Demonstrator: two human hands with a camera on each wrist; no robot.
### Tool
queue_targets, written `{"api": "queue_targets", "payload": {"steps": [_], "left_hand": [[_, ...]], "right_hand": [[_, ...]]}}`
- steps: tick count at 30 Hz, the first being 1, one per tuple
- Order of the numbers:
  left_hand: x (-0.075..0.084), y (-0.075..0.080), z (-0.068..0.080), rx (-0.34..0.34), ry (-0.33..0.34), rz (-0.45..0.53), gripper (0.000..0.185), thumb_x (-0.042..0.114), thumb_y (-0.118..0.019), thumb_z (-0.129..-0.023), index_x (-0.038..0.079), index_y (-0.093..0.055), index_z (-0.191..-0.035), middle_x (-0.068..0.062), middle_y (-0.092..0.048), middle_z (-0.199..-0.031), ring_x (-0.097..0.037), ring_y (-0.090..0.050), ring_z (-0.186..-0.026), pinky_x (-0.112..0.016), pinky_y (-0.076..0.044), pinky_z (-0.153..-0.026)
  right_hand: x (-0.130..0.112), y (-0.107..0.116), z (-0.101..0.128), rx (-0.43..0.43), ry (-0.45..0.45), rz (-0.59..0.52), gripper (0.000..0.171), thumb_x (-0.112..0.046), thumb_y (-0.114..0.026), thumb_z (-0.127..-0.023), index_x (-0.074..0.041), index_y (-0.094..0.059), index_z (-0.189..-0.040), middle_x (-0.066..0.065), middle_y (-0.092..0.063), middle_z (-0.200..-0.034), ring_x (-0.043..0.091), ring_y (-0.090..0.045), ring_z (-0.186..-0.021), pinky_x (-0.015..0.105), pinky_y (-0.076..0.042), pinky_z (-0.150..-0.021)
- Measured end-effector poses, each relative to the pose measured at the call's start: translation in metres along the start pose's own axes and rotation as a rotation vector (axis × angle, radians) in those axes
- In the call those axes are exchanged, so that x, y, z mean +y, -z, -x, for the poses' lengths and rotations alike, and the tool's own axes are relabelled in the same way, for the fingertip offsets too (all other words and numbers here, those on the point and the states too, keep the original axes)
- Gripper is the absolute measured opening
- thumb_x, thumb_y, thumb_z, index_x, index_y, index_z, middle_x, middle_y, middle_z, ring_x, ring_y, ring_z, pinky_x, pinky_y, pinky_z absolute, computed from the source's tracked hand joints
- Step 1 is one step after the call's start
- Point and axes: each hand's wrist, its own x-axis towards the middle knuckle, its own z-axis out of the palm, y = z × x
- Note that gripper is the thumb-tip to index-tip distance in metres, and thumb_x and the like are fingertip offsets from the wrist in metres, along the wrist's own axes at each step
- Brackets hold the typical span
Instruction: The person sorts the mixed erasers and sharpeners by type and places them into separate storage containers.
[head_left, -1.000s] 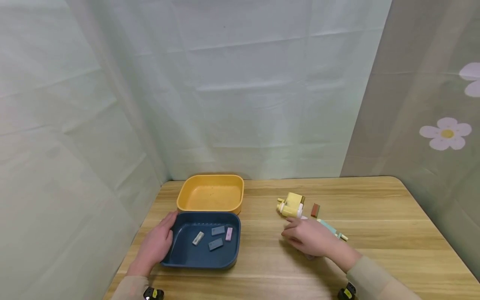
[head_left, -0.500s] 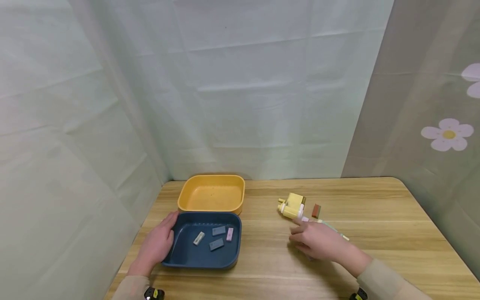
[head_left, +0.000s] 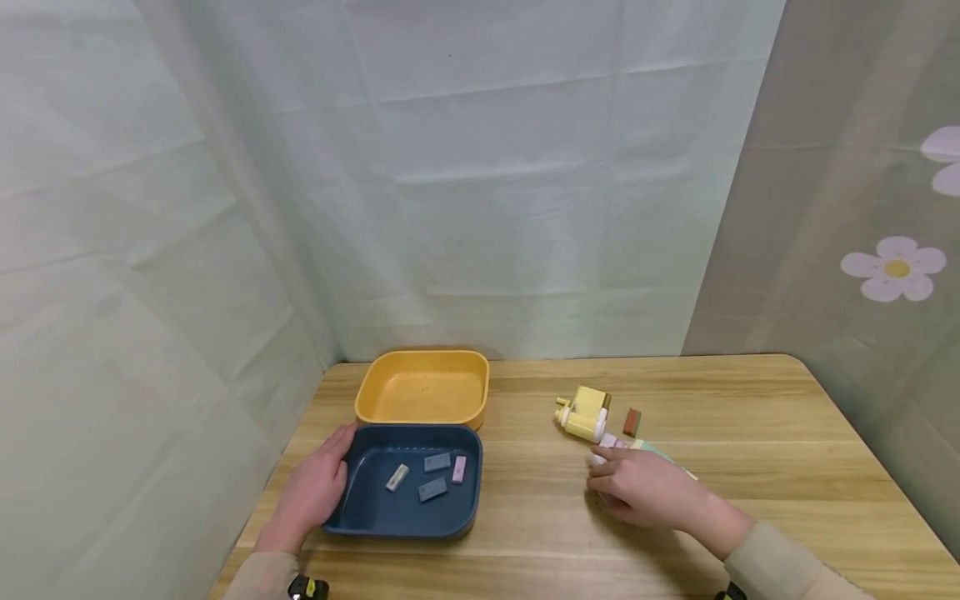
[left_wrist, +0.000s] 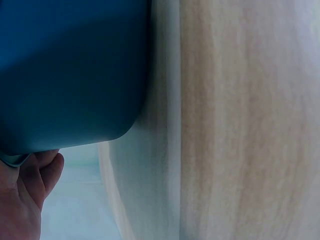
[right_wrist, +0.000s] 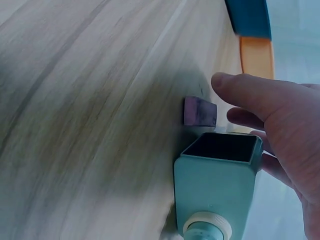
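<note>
the left hand lay flat and relaxed against the blue tray, steadying it, while the right hand reached with loosely bent fingers for a small purple block on the wooden table, beside a mint plastic sharpener, holding nothing yet. i judged the pick-up step was in hand, and the next move called for a fine pinch, since the block was low, smooth and rectangular, like the four blocks in the tray.

Mostly hidden in the head view under the right hand: the teal sharpener and small purple block; cut off by the left wrist frame: blue tray and left hand; blurred throughout: table grain.
</note>
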Motion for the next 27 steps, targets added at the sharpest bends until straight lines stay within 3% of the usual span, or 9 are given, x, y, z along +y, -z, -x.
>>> {"api": "queue_targets", "payload": {"steps": [6, 10, 17, 21, 23, 27], "left_hand": [[-0.0006, -0.0003, -0.0003, -0.013, 0.019, 0.001, 0.056, 0.002, -0.049, -0.105, -0.007, -0.042, -0.16, -0.029, -0.045, -0.161, -0.05, -0.043, -0.148, -0.066, -0.04, -0.118], [-0.0004, -0.0005, -0.0013, -0.02, 0.028, -0.003, 0.056, 0.004, -0.048, -0.106, -0.007, -0.041, -0.16, -0.029, -0.045, -0.162, -0.049, -0.043, -0.149, -0.066, -0.039, -0.118], [-0.0002, -0.0008, -0.0006, -0.004, 0.015, -0.006, 0.055, 0.003, -0.049, -0.105, -0.008, -0.043, -0.159, -0.029, -0.046, -0.16, -0.05, -0.044, -0.147, -0.066, -0.04, -0.117], [0.0001, -0.0007, -0.0004, -0.003, 0.013, -0.004, 0.055, 0.003, -0.05, -0.105, -0.008, -0.043, -0.159, -0.029, -0.046, -0.161, -0.05, -0.044, -0.148, -0.066, -0.04, -0.117], [0.0001, -0.0006, -0.0004, -0.003, 0.01, -0.002, 0.055, 0.002, -0.05, -0.105, -0.008, -0.043, -0.159, -0.029, -0.046, -0.161, -0.049, -0.044, -0.148, -0.065, -0.04, -0.117], [0.0001, -0.0001, -0.0005, -0.006, 0.011, -0.002, 0.055, 0.002, -0.049, -0.105, -0.008, -0.043, -0.159, -0.029, -0.046, -0.161, -0.049, -0.044, -0.148, -0.065, -0.04, -0.117]], "right_hand": [[0.0015, 0.0025, 0.0003, 0.005, 0.029, 0.0, 0.026, -0.018, -0.089, -0.072, -0.021, -0.068, -0.086, -0.016, -0.056, -0.083, 0.013, -0.061, -0.09, 0.028, -0.055, -0.074], [0.0031, 0.0028, 0.0018, -0.027, 0.037, -0.003, 0.033, -0.03, -0.095, -0.07, -0.023, -0.066, -0.085, -0.018, -0.057, -0.084, 0.015, -0.065, -0.093, 0.031, -0.058, -0.078], [0.0031, 0.0018, 0.0044, -0.08, 0.027, -0.012, 0.029, -0.014, -0.09, -0.069, -0.018, -0.073, -0.091, -0.011, -0.075, -0.098, 0.033, -0.074, -0.115, 0.045, -0.062, -0.097], [0.0005, 0.0043, 0.0038, -0.115, 0.004, -0.016, 0.033, -0.01, -0.09, -0.068, -0.016, -0.077, -0.098, -0.007, -0.079, -0.104, 0.035, -0.073, -0.119, 0.046, -0.061, -0.1], [0.0001, 0.0043, 0.0031, -0.121, 0.0, -0.024, 0.033, -0.006, -0.088, -0.067, -0.016, -0.076, -0.097, -0.007, -0.079, -0.103, 0.035, -0.073, -0.119, 0.046, -0.06, -0.101], [0.0, 0.0031, 0.0009, -0.129, -0.002, -0.02, 0.033, 0.002, -0.084, -0.066, -0.02, -0.063, -0.078, -0.012, -0.076, -0.09, 0.035, -0.073, -0.119, 0.045, -0.06, -0.102]]}}
